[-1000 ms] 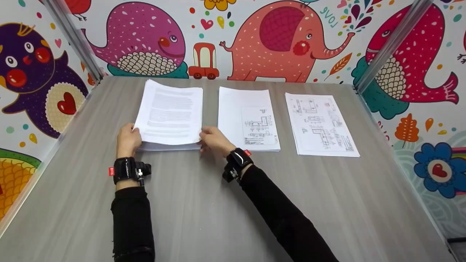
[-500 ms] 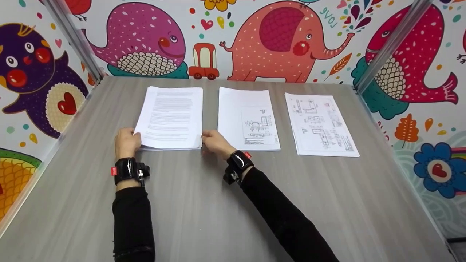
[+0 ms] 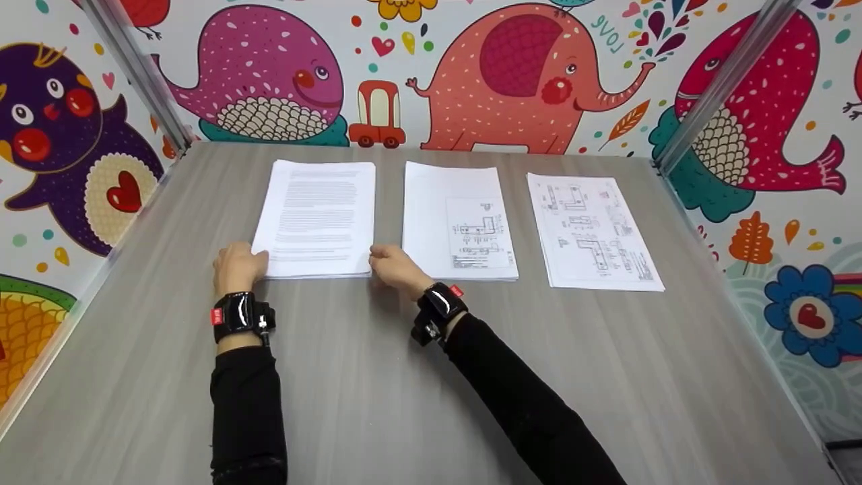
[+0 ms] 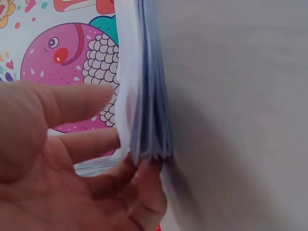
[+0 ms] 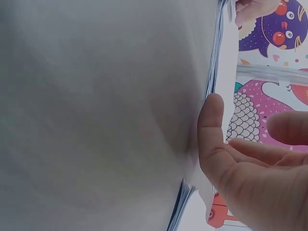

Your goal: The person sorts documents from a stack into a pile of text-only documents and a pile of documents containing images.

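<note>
A stack of printed paper sheets lies flat at the left of the table, lines of text on its top sheet. My left hand is at its lower left corner, and my right hand at its lower right corner. Seen from the left wrist, fingers touch the edge of the paper stack, with the thumb held off it. In the right wrist view a fingertip rests against the sheet edges, and the thumb stands apart from the paper. Neither hand pinches the stack.
Just right of my right hand lies a second paper stack with a technical drawing. Farther right is a third set of drawing sheets. Patterned walls and metal posts bound the grey table.
The upper sheets, bowed and lifted a second ago, have come down level on the stack. Both hands have since slid down slightly, the left also inward, and the stack's edges look more even.
</note>
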`<action>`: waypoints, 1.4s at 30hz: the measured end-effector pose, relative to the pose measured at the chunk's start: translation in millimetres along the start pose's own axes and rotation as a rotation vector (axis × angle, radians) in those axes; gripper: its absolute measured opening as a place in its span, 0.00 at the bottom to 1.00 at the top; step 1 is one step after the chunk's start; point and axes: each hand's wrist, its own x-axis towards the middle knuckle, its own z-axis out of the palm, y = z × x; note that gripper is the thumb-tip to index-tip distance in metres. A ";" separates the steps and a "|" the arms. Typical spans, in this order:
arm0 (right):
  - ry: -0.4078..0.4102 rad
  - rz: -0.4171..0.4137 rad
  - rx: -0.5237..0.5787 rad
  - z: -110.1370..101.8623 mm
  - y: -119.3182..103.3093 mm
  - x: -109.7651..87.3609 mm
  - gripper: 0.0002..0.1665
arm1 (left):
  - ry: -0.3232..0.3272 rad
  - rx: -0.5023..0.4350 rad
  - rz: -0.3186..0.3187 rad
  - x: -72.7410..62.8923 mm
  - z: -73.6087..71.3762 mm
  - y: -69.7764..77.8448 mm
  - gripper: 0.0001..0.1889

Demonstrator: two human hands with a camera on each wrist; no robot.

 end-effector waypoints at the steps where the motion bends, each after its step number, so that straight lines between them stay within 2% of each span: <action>1: 0.001 -0.002 -0.009 0.3 -0.5 -0.8 0.28 | -0.015 0.010 0.001 0.3 -0.4 0.9 0.25; 9: -0.001 -0.042 -0.056 -2.2 -1.1 -2.6 0.28 | -0.109 0.043 -0.039 0.8 -3.4 5.0 0.29; 13: -0.046 -0.043 0.041 -7.4 -0.4 -5.2 0.25 | -0.104 0.030 -0.050 0.3 -3.8 6.0 0.31; 18: -0.116 -0.014 0.220 -20.2 1.4 -16.2 0.26 | -0.039 0.012 -0.070 0.0 -3.1 8.9 0.32; 20: -0.121 -0.026 0.228 -28.1 2.2 -21.7 0.27 | 0.011 0.015 -0.075 0.7 -2.3 11.2 0.31; 23: -0.114 -0.080 0.182 -43.4 4.2 -28.7 0.27 | 0.084 0.019 -0.075 2.0 -0.9 15.8 0.31; 27: -0.040 -0.181 0.084 -68.7 11.3 -33.1 0.24 | 0.179 -0.007 -0.038 2.4 3.9 24.2 0.30; 32: 0.108 -0.252 0.017 -105.6 26.3 -41.1 0.21 | 0.281 -0.049 0.059 -1.2 17.2 39.6 0.27; 36: 0.194 -0.259 -0.001 -141.3 41.2 -53.3 0.21 | 0.298 -0.073 0.134 -5.2 30.1 56.1 0.25; 42: 0.324 -0.194 -0.023 -194.6 61.9 -75.2 0.23 | 0.267 -0.053 0.221 -10.2 48.3 76.4 0.23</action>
